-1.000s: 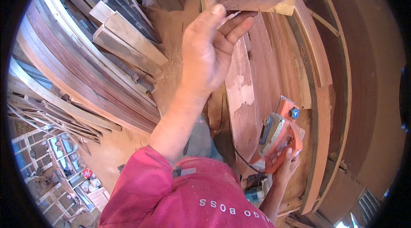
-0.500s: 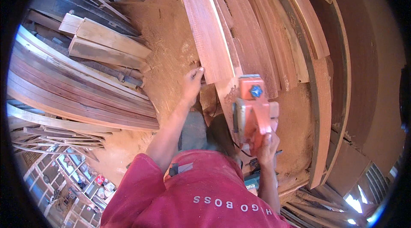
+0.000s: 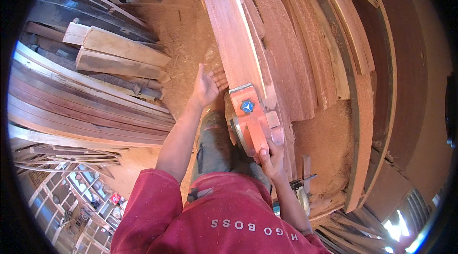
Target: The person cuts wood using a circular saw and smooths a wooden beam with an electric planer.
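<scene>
Orange planer (image 3: pixel 251 122) in right fingers (image 3: pixel 274 151) (left fingers (image 3: pixel 219 78) spread, empty) partly hides the board (image 3: pixel 224 25) beside rough planks (image 3: pixel 282 53).

Sawdust-covered floor (image 3: pixel 183 27), lumber to either side.
Left: long curved boards (image 3: pixel 90 103) side by side; beyond them, squared pale beams (image 3: pixel 126 46), then dark planks (image 3: pixel 62 17). Thin slats (image 3: pixel 74 156) bunched nearer. Lower left, gridded frames (image 3: pixel 40 193); small red object (image 3: pixel 115 198) near them, too small to identify. Right: long curved beam (image 3: pixel 363 134), brown panel (image 3: pixel 420 77) farther out.
</scene>
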The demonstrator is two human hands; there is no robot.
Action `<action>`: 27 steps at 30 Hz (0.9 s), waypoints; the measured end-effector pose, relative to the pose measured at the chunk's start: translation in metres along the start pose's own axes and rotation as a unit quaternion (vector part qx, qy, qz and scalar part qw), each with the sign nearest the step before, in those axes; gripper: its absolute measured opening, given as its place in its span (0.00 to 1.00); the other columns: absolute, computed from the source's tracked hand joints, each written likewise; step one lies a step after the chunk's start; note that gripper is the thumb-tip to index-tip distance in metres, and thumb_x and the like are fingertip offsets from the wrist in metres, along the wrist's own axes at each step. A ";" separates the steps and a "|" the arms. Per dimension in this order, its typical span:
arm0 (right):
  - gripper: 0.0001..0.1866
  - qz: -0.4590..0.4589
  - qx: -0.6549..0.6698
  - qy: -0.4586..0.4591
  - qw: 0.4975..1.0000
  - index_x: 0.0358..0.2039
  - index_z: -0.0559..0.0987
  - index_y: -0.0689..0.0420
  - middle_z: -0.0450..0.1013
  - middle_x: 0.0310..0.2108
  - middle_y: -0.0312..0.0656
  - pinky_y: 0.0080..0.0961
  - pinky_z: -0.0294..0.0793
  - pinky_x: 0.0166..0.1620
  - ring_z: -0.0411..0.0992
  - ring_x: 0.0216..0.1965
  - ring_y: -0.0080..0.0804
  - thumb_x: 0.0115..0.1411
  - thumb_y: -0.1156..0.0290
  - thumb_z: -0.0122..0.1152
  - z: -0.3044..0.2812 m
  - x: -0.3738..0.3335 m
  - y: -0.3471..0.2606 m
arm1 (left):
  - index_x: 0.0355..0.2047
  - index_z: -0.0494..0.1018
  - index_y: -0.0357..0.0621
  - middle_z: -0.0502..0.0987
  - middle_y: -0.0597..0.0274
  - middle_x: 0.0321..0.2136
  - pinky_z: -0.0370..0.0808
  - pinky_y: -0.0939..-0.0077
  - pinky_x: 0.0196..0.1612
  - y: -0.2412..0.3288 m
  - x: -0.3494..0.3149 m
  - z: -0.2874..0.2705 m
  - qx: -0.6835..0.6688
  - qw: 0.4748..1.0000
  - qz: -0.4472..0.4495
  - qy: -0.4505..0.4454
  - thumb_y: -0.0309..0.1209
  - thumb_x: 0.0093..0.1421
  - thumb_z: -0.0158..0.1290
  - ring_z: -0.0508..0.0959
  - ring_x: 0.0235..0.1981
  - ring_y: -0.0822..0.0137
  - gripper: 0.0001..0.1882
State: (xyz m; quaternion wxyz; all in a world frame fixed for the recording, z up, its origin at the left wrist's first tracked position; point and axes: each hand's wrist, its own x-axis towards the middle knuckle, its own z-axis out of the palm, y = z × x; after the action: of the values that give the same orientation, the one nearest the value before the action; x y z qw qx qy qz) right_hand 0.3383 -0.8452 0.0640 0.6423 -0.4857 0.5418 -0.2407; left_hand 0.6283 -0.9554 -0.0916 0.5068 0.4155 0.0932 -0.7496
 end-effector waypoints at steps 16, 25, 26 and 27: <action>0.25 -0.039 -0.088 0.036 0.995 0.39 0.77 0.66 0.73 0.20 0.48 0.34 0.71 0.29 0.75 0.24 0.38 0.66 0.51 0.53 0.038 0.141 -0.085 | 0.54 0.69 0.34 0.81 0.48 0.44 0.70 0.59 0.57 0.002 -0.006 0.022 -0.096 0.993 -0.066 0.021 0.71 0.63 0.26 0.80 0.45 0.54 0.49; 0.24 -0.070 -0.071 0.030 0.995 0.41 0.77 0.67 0.76 0.32 0.58 0.41 0.72 0.40 0.76 0.36 0.52 0.67 0.54 0.52 0.067 0.236 -0.113 | 0.52 0.71 0.39 0.80 0.49 0.46 0.69 0.57 0.58 0.008 0.000 -0.002 -0.074 0.994 -0.066 -0.047 0.71 0.63 0.25 0.80 0.47 0.57 0.47; 0.24 -0.067 -0.066 0.031 0.995 0.41 0.77 0.67 0.76 0.32 0.58 0.41 0.72 0.41 0.76 0.36 0.52 0.68 0.53 0.52 0.071 0.244 -0.120 | 0.51 0.72 0.39 0.80 0.49 0.46 0.69 0.57 0.57 0.009 -0.001 -0.003 -0.077 0.993 -0.076 -0.040 0.71 0.63 0.26 0.80 0.47 0.56 0.47; 0.24 -0.066 -0.063 0.031 0.995 0.40 0.77 0.67 0.76 0.32 0.58 0.41 0.72 0.41 0.76 0.36 0.51 0.68 0.53 0.52 0.074 0.252 -0.127 | 0.51 0.72 0.40 0.80 0.48 0.46 0.69 0.57 0.57 0.010 -0.001 -0.003 -0.081 0.992 -0.086 -0.032 0.72 0.63 0.26 0.80 0.47 0.55 0.47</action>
State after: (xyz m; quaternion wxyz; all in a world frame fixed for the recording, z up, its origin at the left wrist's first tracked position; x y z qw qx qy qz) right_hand 0.5093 -1.0812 0.0556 0.5760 -0.5522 0.5423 -0.2630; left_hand 0.6384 -0.9574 -0.0901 0.4748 0.3397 0.1727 -0.7934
